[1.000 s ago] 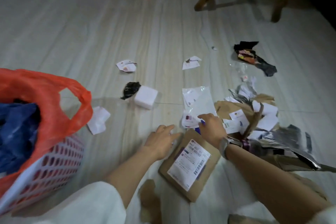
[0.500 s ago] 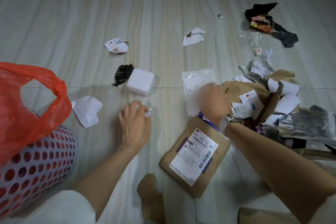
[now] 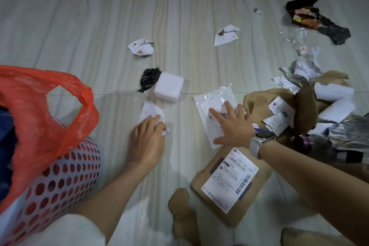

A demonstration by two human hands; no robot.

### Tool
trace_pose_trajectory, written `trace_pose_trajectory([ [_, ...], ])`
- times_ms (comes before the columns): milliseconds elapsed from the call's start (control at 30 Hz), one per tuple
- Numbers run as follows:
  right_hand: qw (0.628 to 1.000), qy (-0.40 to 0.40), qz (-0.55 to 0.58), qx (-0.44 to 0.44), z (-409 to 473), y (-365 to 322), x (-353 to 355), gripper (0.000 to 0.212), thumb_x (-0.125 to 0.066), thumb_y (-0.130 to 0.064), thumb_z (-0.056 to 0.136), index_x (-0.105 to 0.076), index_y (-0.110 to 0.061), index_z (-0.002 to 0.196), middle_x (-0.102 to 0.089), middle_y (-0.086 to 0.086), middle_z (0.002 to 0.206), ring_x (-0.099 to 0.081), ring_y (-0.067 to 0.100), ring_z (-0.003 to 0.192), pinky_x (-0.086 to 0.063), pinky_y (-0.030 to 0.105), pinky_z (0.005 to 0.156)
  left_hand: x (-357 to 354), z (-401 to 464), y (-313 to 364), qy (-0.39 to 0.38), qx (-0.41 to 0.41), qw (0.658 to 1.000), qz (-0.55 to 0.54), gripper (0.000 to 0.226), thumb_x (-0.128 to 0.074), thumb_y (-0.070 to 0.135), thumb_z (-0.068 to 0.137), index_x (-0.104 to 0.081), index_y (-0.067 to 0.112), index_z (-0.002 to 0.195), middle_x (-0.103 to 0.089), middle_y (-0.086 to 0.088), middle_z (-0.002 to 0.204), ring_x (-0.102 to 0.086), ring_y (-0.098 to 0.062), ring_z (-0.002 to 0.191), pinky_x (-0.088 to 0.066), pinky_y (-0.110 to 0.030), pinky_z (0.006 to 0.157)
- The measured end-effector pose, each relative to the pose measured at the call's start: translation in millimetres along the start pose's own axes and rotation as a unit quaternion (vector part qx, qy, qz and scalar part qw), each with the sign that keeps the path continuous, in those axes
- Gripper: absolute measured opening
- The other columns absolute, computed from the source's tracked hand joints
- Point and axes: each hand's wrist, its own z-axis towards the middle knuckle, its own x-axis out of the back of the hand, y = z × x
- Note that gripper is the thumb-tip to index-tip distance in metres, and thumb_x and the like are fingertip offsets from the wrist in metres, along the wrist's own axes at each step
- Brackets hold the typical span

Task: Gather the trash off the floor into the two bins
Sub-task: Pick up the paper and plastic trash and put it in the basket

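My left hand (image 3: 148, 138) is on the floor with its fingers curled over a white paper scrap (image 3: 149, 111); a small crumpled bit shows at its fingertips. My right hand (image 3: 233, 126), with a watch on the wrist, presses spread fingers flat on a clear plastic pouch (image 3: 209, 100). A white perforated bin (image 3: 65, 181) lined with a red bag (image 3: 40, 96) stands at the left. I see only this one bin.
A white foam block (image 3: 168, 90) and black crumpled plastic (image 3: 148, 79) lie ahead. Paper scraps (image 3: 140, 47) and a snack wrapper (image 3: 317, 18) lie farther off. A labelled brown parcel (image 3: 229, 183) is near me. Brown paper and slips (image 3: 299, 106) pile at the right.
My right hand went from curled at the pile's edge to spread flat on the pouch. My left hand moved left and now covers the white scrap. The view tilted down.
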Motion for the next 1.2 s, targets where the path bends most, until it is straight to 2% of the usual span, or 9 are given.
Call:
trace_pose_trajectory([
  [100,1.0,-0.018,-0.008,0.013,-4,1,4,0.082,-0.071,-0.042,0.075,-0.02,-0.034,0.139,-0.014,0.01,0.147,-0.019,0.04,0.133,-0.03,0.051,0.105,5,-3,9,0.007,-0.026,0.998,-0.054,0.016,-0.069,0.0,0.07,-0.06,0.011,0.076,-0.063,-0.01,0.11,-0.062,-0.031,0.089,-0.053,-0.039,0.064],
  [233,0.993,-0.001,0.104,0.049,-11,-4,-1,0.059,-0.062,-0.013,0.083,-0.036,-0.025,0.135,-0.027,0.01,0.137,-0.04,0.034,0.12,-0.042,0.038,0.092,4,1,17,0.011,0.043,0.992,-0.118,0.048,-0.059,-0.018,0.072,-0.06,0.011,0.11,-0.036,-0.022,0.142,-0.05,-0.04,0.108,-0.049,-0.044,0.085],
  [333,0.983,0.039,0.167,0.062,-21,-2,-12,0.047,-0.049,-0.002,0.085,-0.046,-0.018,0.13,-0.035,0.01,0.134,-0.051,0.031,0.112,-0.045,0.033,0.078,4,4,21,-0.023,0.088,0.995,-0.048,0.069,-0.052,-0.012,0.081,-0.039,0.023,0.14,-0.031,-0.008,0.149,-0.038,-0.034,0.121,-0.036,-0.035,0.097],
  [467,0.97,0.14,0.18,0.087,-27,8,2,0.032,-0.05,-0.006,0.088,-0.058,-0.015,0.117,-0.056,0.01,0.122,-0.058,0.032,0.103,-0.049,0.037,0.075,-1,2,14,0.046,0.05,0.998,-0.012,0.068,-0.074,-0.016,0.056,-0.064,0.013,0.116,-0.064,-0.01,0.11,-0.043,-0.035,0.103,-0.051,-0.049,0.079],
  [600,0.934,0.226,0.278,-0.008,-32,38,42,0.022,-0.047,-0.011,0.09,-0.059,-0.014,0.108,-0.064,0.009,0.096,-0.058,0.029,0.088,-0.044,0.034,0.074,-5,-4,16,0.053,0.014,0.997,-0.052,0.053,-0.068,-0.024,0.054,-0.068,0.004,0.099,-0.062,-0.016,0.086,-0.041,-0.025,0.094,-0.054,-0.042,0.065],
  [767,0.859,0.257,0.426,-0.121,-31,88,53,0.023,-0.044,-0.009,0.089,-0.059,0.001,0.102,-0.057,0.01,0.09,-0.053,0.023,0.086,-0.042,0.023,0.069,1,1,39,0.031,-0.031,0.997,-0.063,0.031,-0.064,-0.011,0.067,-0.063,0.003,0.095,-0.059,-0.017,0.084,-0.054,-0.036,0.08,-0.053,-0.045,0.059],
  [867,0.847,0.24,0.446,-0.16,-33,103,47,0.026,-0.042,0.001,0.089,-0.057,0.004,0.11,-0.06,0.017,0.101,-0.052,0.022,0.092,-0.039,0.019,0.068,6,1,71,-0.018,-0.027,0.996,-0.088,0.029,-0.056,-0.005,0.079,-0.06,0.002,0.107,-0.055,-0.02,0.098,-0.055,-0.038,0.092,-0.049,-0.042,0.067],
  [1033,0.912,0.183,0.331,-0.16,-49,93,21,0.021,-0.045,-0.001,0.091,-0.055,0.005,0.109,-0.057,0.023,0.114,-0.054,0.036,0.106,-0.038,0.028,0.078,7,3,102,-0.051,-0.013,0.991,-0.121,0.027,-0.046,0.01,0.088,-0.054,0.009,0.114,-0.051,-0.011,0.107,-0.052,-0.028,0.099,-0.042,-0.035,0.073],
  [1200,0.97,0.066,0.214,-0.1,-63,73,-22,0.04,-0.049,-0.002,0.089,-0.044,-0.014,0.127,-0.006,0.01,0.153,-0.021,0.036,0.137,-0.026,0.043,0.112,7,4,108,-0.066,0.024,0.989,-0.126,0.032,-0.045,0.024,0.083,-0.053,0.01,0.111,-0.051,-0.008,0.106,-0.049,-0.026,0.102,-0.04,-0.032,0.074],
])
